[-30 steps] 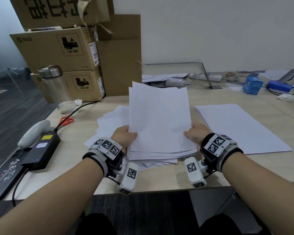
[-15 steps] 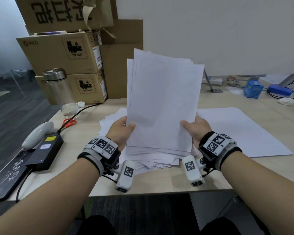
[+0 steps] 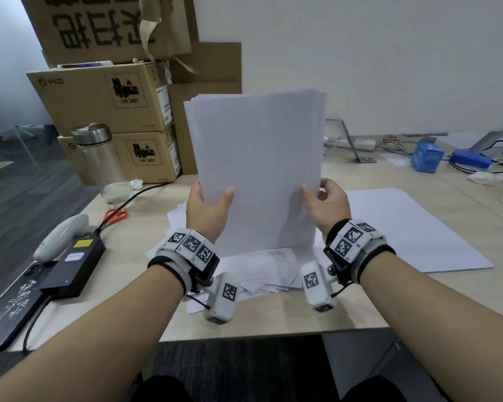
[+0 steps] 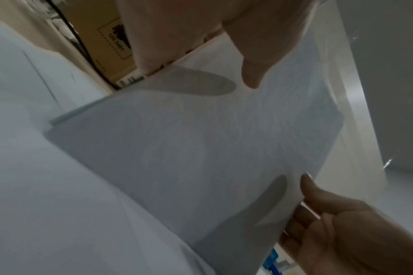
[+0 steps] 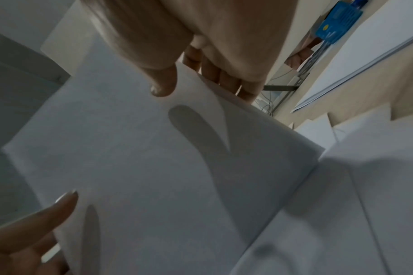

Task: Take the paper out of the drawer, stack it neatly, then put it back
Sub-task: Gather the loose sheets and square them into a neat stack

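While hands [image 3: 266, 210] grip paper [image 3: 259, 169], boxes [image 3: 105, 103] stand behind.

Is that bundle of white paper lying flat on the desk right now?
No, the bundle of white paper sheets stands upright, gripped at its sides by the left hand and right hand.

Cardboard boxes [image 3: 105, 103] are stacked at the worktop's [image 3: 273, 317] far left; a steel flask [image 3: 95, 152], orange scissors [image 3: 115, 215], black power adapter [image 3: 73, 264] and blue box [image 3: 426, 156] are also seen.
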